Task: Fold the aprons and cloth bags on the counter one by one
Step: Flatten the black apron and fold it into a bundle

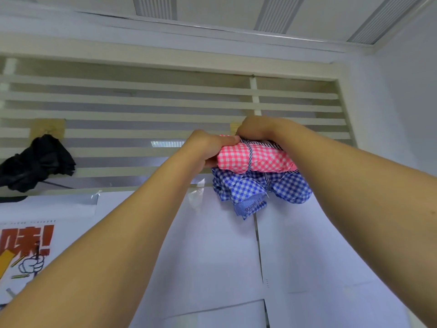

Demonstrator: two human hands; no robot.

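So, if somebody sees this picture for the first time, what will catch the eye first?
First the pink checked bundle, held up at the centre against the slatted wall: the left hand grips its left end and the right hand grips its top. A crumpled blue checked cloth hangs just beneath it. At the far left a black cloth hangs on the same wall, above a poster with red characters.

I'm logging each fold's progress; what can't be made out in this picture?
Head view:
- Counter: out of frame; camera tilts upward.
- Right hand: fingers hidden behind its own back and the pink-checked cloth roll.
- Ribbon label on the blue-checked cloth: print too small.
- Red-lettered poster: cut by left edge.
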